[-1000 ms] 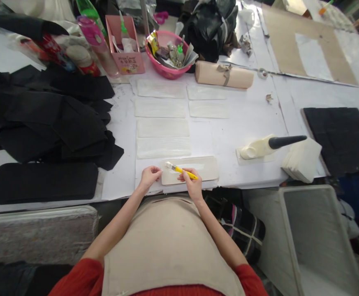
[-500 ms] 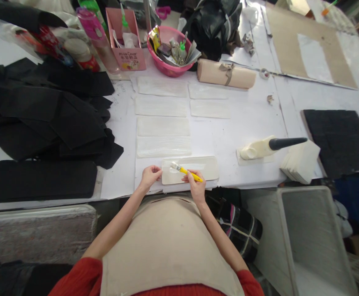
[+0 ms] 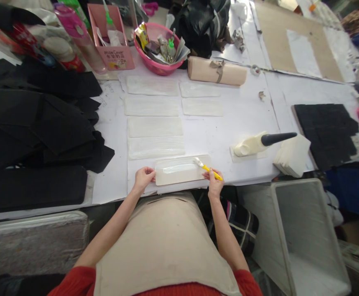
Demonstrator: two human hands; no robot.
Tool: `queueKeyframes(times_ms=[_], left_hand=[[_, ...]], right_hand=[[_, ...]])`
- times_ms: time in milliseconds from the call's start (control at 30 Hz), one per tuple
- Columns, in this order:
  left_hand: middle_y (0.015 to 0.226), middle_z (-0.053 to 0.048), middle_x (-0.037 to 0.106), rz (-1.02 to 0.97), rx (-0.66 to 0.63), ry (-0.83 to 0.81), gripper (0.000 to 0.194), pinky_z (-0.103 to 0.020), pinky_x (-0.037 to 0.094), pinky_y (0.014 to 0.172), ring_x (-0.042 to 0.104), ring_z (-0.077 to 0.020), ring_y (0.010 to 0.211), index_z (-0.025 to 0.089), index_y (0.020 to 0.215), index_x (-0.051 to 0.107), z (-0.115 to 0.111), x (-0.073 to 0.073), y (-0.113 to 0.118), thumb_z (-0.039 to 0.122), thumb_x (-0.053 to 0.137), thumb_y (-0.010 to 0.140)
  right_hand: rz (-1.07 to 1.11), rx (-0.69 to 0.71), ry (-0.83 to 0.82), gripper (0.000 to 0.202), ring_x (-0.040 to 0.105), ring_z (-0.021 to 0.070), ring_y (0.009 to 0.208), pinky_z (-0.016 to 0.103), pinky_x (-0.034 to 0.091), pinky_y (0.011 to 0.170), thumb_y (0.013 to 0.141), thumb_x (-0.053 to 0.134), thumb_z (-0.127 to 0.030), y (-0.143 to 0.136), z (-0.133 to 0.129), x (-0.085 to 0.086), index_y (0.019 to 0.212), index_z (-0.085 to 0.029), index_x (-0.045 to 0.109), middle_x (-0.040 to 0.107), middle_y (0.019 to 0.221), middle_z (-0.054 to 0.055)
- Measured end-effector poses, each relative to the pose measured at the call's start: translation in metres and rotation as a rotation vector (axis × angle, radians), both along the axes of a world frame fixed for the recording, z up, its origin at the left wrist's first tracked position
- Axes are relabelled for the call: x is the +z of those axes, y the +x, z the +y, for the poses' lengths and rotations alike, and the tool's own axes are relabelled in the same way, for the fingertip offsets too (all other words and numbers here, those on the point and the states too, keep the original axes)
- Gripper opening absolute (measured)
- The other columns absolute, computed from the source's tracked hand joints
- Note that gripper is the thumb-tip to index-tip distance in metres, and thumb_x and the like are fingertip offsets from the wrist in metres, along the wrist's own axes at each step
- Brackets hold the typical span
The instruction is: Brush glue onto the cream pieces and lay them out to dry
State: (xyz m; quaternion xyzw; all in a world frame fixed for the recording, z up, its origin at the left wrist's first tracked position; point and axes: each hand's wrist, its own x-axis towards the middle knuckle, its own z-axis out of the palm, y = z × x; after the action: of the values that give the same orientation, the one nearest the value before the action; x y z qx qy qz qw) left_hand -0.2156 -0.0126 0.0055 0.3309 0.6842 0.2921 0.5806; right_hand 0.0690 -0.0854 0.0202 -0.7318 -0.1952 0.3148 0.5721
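Observation:
A pale rectangular panel (image 3: 182, 176) with rounded corners lies at the table's front edge, a wet white streak along its upper half. My left hand (image 3: 144, 179) pinches the panel's left end. In my right hand (image 3: 215, 183) is a brush with a yellow handle (image 3: 214, 174), its white bristles touching the panel near the right end. Behind it, several whitish coated strips (image 3: 155, 126) lie flat in two columns. To the right, a cream bottle (image 3: 249, 146) with a long black nozzle rests on its side on a small pale piece.
Black pieces (image 3: 37, 119) are heaped at left. A pink basket (image 3: 159, 68) and a rolled beige bundle (image 3: 218, 72) sit at the back. At right are stacked cream pieces (image 3: 293, 155), black strips (image 3: 327, 133) and a grey bin (image 3: 302, 230) below the table.
My right hand has carried the brush rightward along the panel, and the white streak is longer. My left hand stays at the left end. The whole view has shifted slightly.

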Motion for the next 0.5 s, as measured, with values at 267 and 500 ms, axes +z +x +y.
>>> queueKeyframes(times_ms=[267, 500], left_hand=[[0.056, 0.000, 0.062, -0.044, -0.032, 0.007, 0.026, -0.025, 0.052, 0.047, 0.059, -0.0124, 0.048, 0.014, 0.066, 0.060, 0.001, 0.000, -0.004, 0.033, 0.073, 0.054], [0.055, 0.000, 0.062, -0.062, -0.044, -0.013, 0.030, -0.024, 0.050, 0.047, 0.059, -0.0123, 0.048, 0.014, 0.066, 0.061, 0.002, 0.004, -0.005, 0.035, 0.077, 0.053]], right_hand=[[-0.141, 0.038, 0.032, 0.034, 0.072, 0.0184, 0.065, 0.034, 0.060, 0.068, 0.084, 0.065, -0.048, -0.007, -0.016, 0.025, 0.097, -0.016, 0.063, 0.071, 0.073, 0.002], [0.175, 0.475, 0.027, 0.029, 0.073, 0.0179, 0.069, 0.030, 0.059, 0.067, 0.085, 0.064, -0.047, -0.095, 0.010, 0.025, 0.096, -0.019, 0.065, 0.071, 0.075, 0.001]])
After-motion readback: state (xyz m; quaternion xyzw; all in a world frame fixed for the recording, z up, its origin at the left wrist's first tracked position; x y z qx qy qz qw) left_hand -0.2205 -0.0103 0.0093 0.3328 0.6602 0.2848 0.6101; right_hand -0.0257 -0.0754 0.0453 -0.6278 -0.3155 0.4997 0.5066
